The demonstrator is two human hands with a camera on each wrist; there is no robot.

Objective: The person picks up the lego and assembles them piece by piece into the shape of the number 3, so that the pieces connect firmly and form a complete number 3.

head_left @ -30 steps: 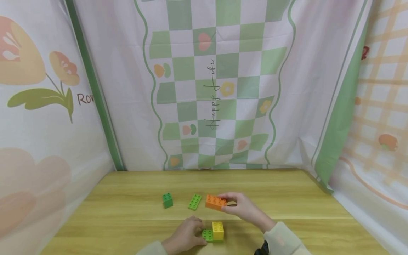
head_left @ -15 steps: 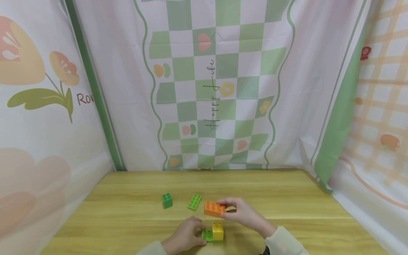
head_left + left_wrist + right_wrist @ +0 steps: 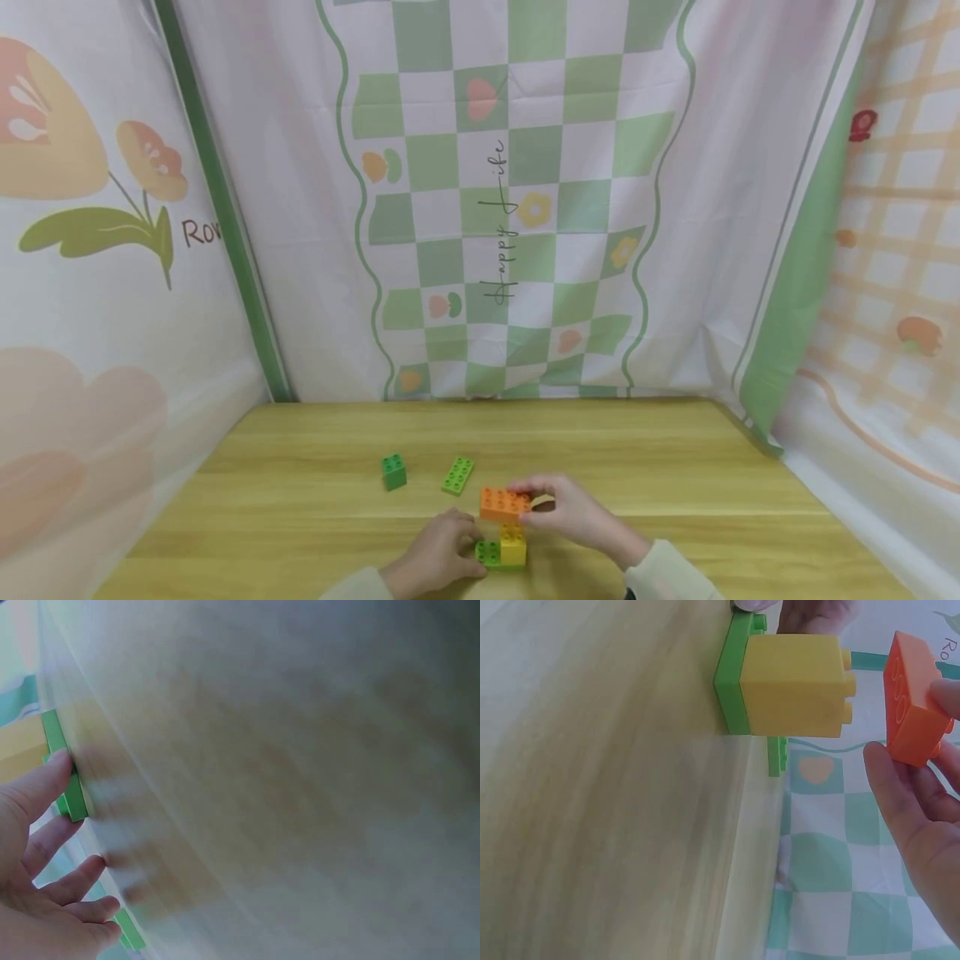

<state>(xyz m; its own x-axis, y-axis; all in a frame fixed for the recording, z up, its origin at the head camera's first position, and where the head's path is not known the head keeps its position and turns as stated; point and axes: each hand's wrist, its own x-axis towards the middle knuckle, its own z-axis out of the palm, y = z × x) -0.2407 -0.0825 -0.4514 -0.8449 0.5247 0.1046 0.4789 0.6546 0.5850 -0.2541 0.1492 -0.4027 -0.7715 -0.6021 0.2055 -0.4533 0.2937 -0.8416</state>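
Note:
My right hand (image 3: pixel 567 507) pinches an orange toy building brick (image 3: pixel 502 504) at its right end. In the right wrist view the orange brick (image 3: pixel 909 701) hangs above the yellow brick (image 3: pixel 795 686), apart from its studs. The yellow brick (image 3: pixel 513 547) sits on the right half of a light green plate (image 3: pixel 487 552), whose left studs are bare. My left hand (image 3: pixel 442 550) grips the left end of that plate on the table. In the left wrist view the thumb lies along the side of the green plate (image 3: pixel 73 796), and the other fingers are spread.
Behind the hands, a flat light green plate (image 3: pixel 458 476) and a dark green brick (image 3: pixel 393 472) lie on the wooden table (image 3: pixel 300 500). Patterned cloth (image 3: pixel 487 250) hangs behind the table and along both sides.
My right hand has brought the orange brick nearer to me, from beside the loose light green plate to over the yellow brick. The left hand stays put.

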